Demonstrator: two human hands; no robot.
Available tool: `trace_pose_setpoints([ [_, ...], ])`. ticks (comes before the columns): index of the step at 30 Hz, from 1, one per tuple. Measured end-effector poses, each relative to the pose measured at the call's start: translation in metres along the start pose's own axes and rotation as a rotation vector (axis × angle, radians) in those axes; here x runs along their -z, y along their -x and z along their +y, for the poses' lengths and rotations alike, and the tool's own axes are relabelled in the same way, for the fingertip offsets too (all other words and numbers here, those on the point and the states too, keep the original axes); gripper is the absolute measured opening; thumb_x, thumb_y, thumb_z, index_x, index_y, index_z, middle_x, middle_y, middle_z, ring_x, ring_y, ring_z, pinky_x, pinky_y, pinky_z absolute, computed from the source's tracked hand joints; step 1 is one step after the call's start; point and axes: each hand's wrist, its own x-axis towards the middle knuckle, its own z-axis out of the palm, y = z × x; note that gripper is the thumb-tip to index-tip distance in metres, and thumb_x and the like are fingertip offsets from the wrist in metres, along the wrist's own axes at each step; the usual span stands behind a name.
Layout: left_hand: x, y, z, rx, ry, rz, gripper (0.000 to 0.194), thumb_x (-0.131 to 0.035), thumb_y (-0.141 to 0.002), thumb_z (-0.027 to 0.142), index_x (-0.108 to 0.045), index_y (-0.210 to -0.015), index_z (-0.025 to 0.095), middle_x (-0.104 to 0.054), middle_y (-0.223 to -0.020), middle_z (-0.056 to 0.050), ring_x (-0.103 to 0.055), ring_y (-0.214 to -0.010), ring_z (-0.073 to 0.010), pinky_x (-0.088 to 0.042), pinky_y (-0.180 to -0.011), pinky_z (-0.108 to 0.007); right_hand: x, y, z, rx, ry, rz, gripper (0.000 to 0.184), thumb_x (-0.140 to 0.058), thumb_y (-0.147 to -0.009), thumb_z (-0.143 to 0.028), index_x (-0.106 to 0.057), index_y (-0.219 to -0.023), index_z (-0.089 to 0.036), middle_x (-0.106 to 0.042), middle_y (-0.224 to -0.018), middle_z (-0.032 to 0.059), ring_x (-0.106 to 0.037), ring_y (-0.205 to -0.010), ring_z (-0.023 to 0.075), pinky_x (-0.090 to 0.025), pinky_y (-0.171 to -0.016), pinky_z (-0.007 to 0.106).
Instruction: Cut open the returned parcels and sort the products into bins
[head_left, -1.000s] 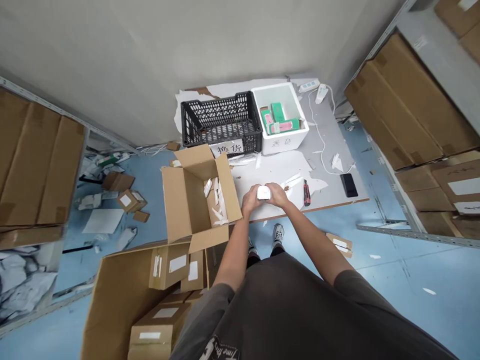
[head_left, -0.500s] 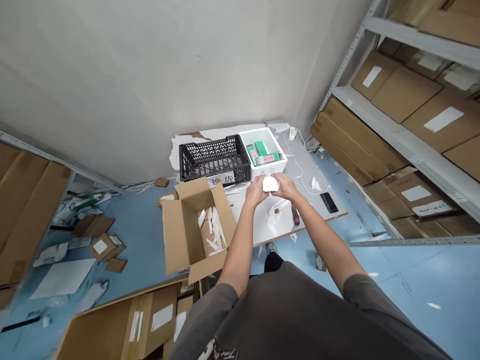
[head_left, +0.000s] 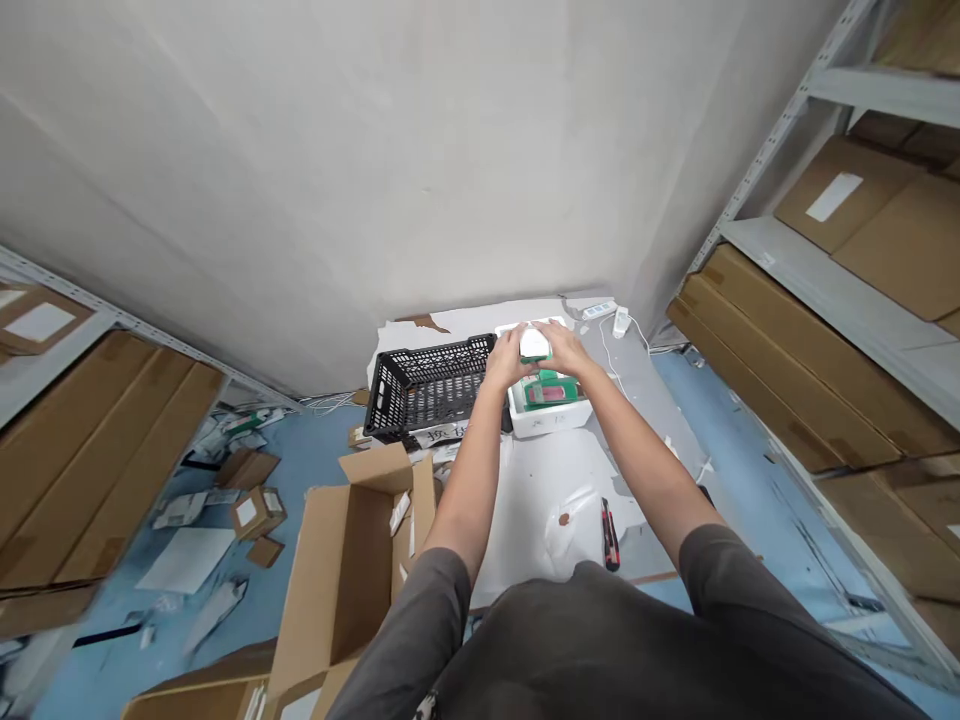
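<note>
Between my two hands is a small white box [head_left: 535, 344] with a green edge showing underneath. My left hand [head_left: 507, 360] grips its left side, while my right hand [head_left: 564, 350] closes on the right side. Both hands are over the white foam bin [head_left: 551, 420] on the table. Inside that bin lie green boxes [head_left: 551, 391], one with a pink window, partly hidden by my hands. Just left of the bin stands the black plastic crate [head_left: 391, 425], with a handwritten label on its front.
An open carton [head_left: 322, 560] with white pieces inside stands at the table's left front. A red and black utility knife [head_left: 609, 535] and crumpled plastic [head_left: 566, 525] lie on the table. A power strip [head_left: 598, 310] is behind. Shelves with cartons [head_left: 757, 350] rise at right.
My hands have carried the white box forward, from in front of the foam bin to over it. The camera view has shifted, so the table sits lower in the picture.
</note>
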Motion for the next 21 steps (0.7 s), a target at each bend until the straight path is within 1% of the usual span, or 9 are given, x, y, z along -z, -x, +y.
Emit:
trace_pose_setpoints([
  [2,-0.004,-0.015,-0.013,0.01,0.007,0.008,0.12,-0.101,-0.057,0.019,-0.043,-0.162,0.028,-0.04,-0.167,-0.018,-0.034,-0.156,-0.0477,-0.035,-0.126,-0.057,-0.005,-0.014,0.019,-0.016,-0.015,-0.031,0.116,-0.101,-0.059,-0.027,-0.048,-0.161,-0.033,-0.05,-0.163,0.0132,-0.033,-0.157,0.05,-0.032,-0.125,0.07],
  [3,-0.006,-0.021,-0.02,0.013,0.01,0.012,0.124,-0.102,-0.055,0.017,-0.042,-0.163,0.03,-0.034,-0.171,-0.017,-0.027,-0.159,-0.0487,-0.031,-0.128,-0.059,-0.007,-0.019,0.027,-0.02,-0.017,-0.044,0.121,-0.103,-0.056,-0.027,-0.046,-0.163,-0.034,-0.046,-0.166,0.0132,-0.029,-0.159,0.051,-0.03,-0.125,0.072],
  [5,-0.01,-0.027,-0.032,0.021,0.01,0.014,0.125,-0.102,-0.055,0.018,-0.041,-0.164,0.031,-0.028,-0.175,-0.014,-0.019,-0.162,-0.0494,-0.025,-0.13,-0.061,-0.01,-0.024,0.04,-0.017,-0.017,-0.061,0.125,-0.104,-0.055,-0.028,-0.044,-0.164,-0.036,-0.042,-0.169,0.0129,-0.026,-0.16,0.0515,-0.027,-0.126,0.073],
  [9,-0.013,-0.026,-0.048,0.038,-0.01,0.001,0.121,-0.1,-0.061,0.022,-0.04,-0.165,0.031,-0.025,-0.177,-0.012,-0.016,-0.163,-0.0502,-0.022,-0.131,-0.063,-0.011,-0.022,0.053,-0.011,-0.004,-0.073,0.119,-0.102,-0.063,-0.036,-0.042,-0.166,-0.036,-0.038,-0.172,0.0113,-0.023,-0.162,0.0496,-0.026,-0.128,0.072],
  [12,-0.009,-0.012,-0.051,0.048,-0.003,0.025,0.12,-0.1,-0.061,0.023,-0.041,-0.165,0.032,-0.025,-0.178,-0.011,-0.016,-0.163,-0.0496,-0.022,-0.132,-0.061,-0.01,-0.016,0.05,-0.007,0.002,-0.077,0.115,-0.1,-0.067,-0.04,-0.042,-0.166,-0.035,-0.037,-0.172,0.0111,-0.022,-0.162,0.0497,-0.027,-0.128,0.071],
  [15,0.002,0.014,-0.05,0.063,-0.001,0.053,0.119,-0.1,-0.061,0.021,-0.042,-0.165,0.032,-0.025,-0.178,-0.011,-0.016,-0.163,-0.05,-0.021,-0.132,-0.061,-0.014,-0.008,0.034,0.007,0.013,-0.056,0.11,-0.097,-0.07,-0.04,-0.043,-0.166,-0.032,-0.038,-0.172,0.0117,-0.021,-0.162,0.0506,-0.027,-0.128,0.072],
  [17,0.016,0.037,-0.051,0.07,-0.01,0.058,0.12,-0.099,-0.062,0.02,-0.041,-0.166,0.032,-0.024,-0.178,-0.011,-0.017,-0.163,-0.0504,-0.022,-0.132,-0.061,-0.02,-0.004,0.014,0.01,0.027,-0.044,0.104,-0.094,-0.074,-0.041,-0.044,-0.165,-0.031,-0.037,-0.172,0.0125,-0.021,-0.162,0.0506,-0.026,-0.128,0.073],
  [19,0.036,0.064,-0.051,0.081,-0.03,0.068,0.119,-0.099,-0.064,0.022,-0.039,-0.167,0.032,-0.023,-0.179,-0.011,-0.018,-0.163,-0.0503,-0.023,-0.132,-0.062,-0.028,0.0,-0.014,0.013,0.045,-0.046,0.099,-0.091,-0.078,-0.042,-0.045,-0.165,-0.029,-0.035,-0.172,0.0135,-0.022,-0.162,0.0502,-0.026,-0.128,0.073],
  [21,0.06,0.096,-0.051,0.108,-0.082,0.075,0.117,-0.097,-0.069,0.027,-0.036,-0.168,0.034,-0.021,-0.18,-0.009,-0.018,-0.163,-0.0485,-0.026,-0.131,-0.062,-0.038,0.004,-0.051,0.031,0.072,-0.057,0.098,-0.088,-0.081,-0.045,-0.043,-0.165,-0.027,-0.033,-0.173,0.0143,-0.023,-0.162,0.0494,-0.027,-0.127,0.073],
])
